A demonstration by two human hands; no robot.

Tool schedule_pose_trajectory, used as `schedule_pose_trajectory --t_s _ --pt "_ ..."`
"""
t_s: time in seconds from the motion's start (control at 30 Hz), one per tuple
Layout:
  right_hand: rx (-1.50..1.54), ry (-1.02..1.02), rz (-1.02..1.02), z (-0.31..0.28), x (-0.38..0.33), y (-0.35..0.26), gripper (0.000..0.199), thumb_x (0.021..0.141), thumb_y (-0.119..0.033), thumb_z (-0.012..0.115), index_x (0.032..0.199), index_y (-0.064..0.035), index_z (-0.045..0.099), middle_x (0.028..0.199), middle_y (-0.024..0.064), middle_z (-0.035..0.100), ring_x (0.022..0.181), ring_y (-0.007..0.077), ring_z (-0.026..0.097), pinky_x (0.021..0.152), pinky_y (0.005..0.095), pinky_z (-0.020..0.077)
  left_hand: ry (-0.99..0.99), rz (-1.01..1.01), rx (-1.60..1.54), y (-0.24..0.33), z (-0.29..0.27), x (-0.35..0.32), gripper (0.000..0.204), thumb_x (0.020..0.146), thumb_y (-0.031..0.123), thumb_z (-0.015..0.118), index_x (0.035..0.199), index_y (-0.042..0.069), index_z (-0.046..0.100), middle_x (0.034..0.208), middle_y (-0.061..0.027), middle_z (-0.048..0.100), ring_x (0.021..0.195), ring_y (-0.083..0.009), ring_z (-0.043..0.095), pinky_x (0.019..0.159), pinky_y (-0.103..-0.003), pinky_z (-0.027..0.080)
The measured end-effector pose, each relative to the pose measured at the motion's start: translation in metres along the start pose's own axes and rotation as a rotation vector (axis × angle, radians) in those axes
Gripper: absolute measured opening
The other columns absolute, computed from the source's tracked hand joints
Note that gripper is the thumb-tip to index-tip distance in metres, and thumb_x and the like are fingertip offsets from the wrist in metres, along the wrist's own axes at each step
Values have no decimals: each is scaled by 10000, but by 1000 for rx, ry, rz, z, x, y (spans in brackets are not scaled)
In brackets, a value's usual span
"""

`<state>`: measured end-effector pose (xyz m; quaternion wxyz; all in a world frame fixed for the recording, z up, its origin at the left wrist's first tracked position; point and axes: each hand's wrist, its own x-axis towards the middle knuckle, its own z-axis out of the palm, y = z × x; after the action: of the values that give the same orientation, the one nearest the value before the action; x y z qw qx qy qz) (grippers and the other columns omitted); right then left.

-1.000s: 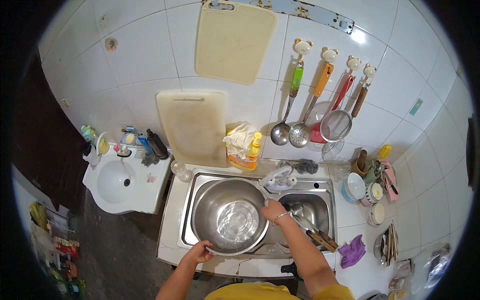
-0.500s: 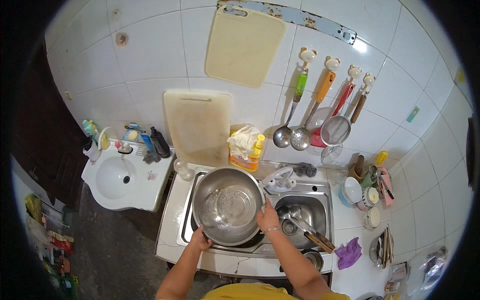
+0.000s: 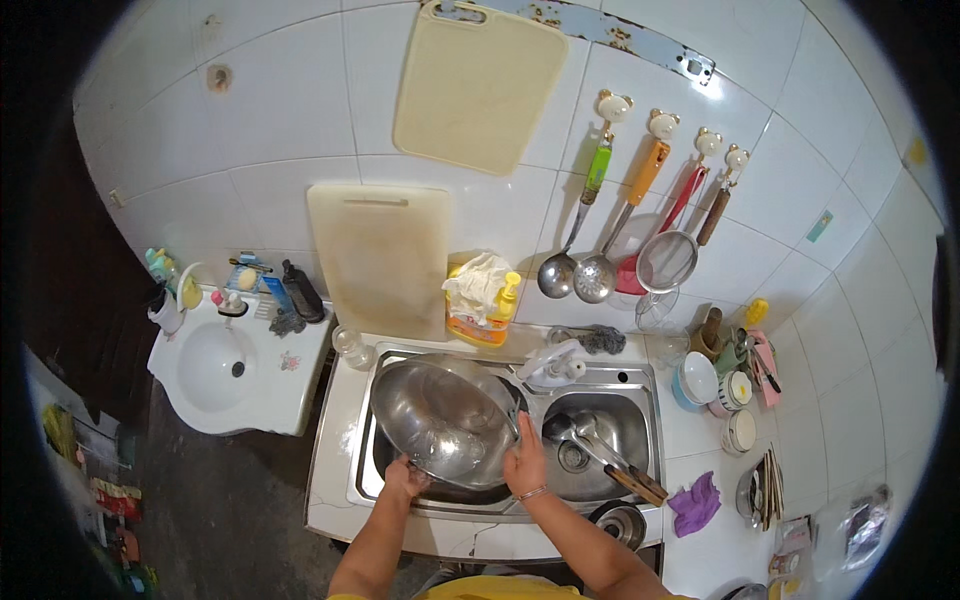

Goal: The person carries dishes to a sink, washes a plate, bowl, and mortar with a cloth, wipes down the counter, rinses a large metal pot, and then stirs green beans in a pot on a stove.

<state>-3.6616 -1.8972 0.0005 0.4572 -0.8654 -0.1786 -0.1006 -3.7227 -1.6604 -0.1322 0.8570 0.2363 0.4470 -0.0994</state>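
Both hands grip a large steel bowl (image 3: 445, 420), tilted over the left sink basin (image 3: 392, 478): left hand (image 3: 403, 477) at its near rim, right hand (image 3: 525, 465) at its right rim. An orange detergent bottle (image 3: 490, 318) stands far behind, against the wall.

Tilted round steel bowl (image 3: 445, 420) conceals the left basin of the steel double sink (image 3: 640, 385); both forearms cut off at lower edge.

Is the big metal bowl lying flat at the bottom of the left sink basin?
No: the metal bowl is tilted up on edge over the left basin, gripped by the left hand and right hand.
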Motion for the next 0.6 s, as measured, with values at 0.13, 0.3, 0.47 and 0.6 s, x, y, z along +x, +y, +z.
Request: schedule_pose_trajectory --t_s 0.13,0.3,0.47,0.6 --pt "14 45 1 -3 -1 -3 622 691 20 464 1290 5 296 1286 242 330 1179 392 337 984 384 293 -433 79 -341 -12 -51 86 293 902 258 314 1049 70 483 965 -97 554 877 -270 550 828 -484 401" --pt "-82 2 -116 -16 4 -25 659 652 55 477 1287 -32 327 1303 213 318 1170 378 350 979 390 300 -89 33 -182 -16 42 -17 300 898 274 326 1119 102 433 1143 -115 467 1002 -287 495 842 -536 371" --pt "-119 -51 -167 -38 20 -49 663 621 77 479 1264 -44 371 1289 202 351 1170 363 360 981 390 295 -216 -198 -38 -30 30 -3 328 904 274 336 1179 100 379 1207 -106 408 1108 -302 393 912 -595 289" --pt "-124 -17 -196 -67 21 -47 653 610 102 475 1239 -58 405 1278 200 370 1160 363 377 974 389 307 -325 -204 49 -44 29 -4 342 917 317 338 1178 101 380 1196 -101 400 1115 -288 362 920 -590 294"
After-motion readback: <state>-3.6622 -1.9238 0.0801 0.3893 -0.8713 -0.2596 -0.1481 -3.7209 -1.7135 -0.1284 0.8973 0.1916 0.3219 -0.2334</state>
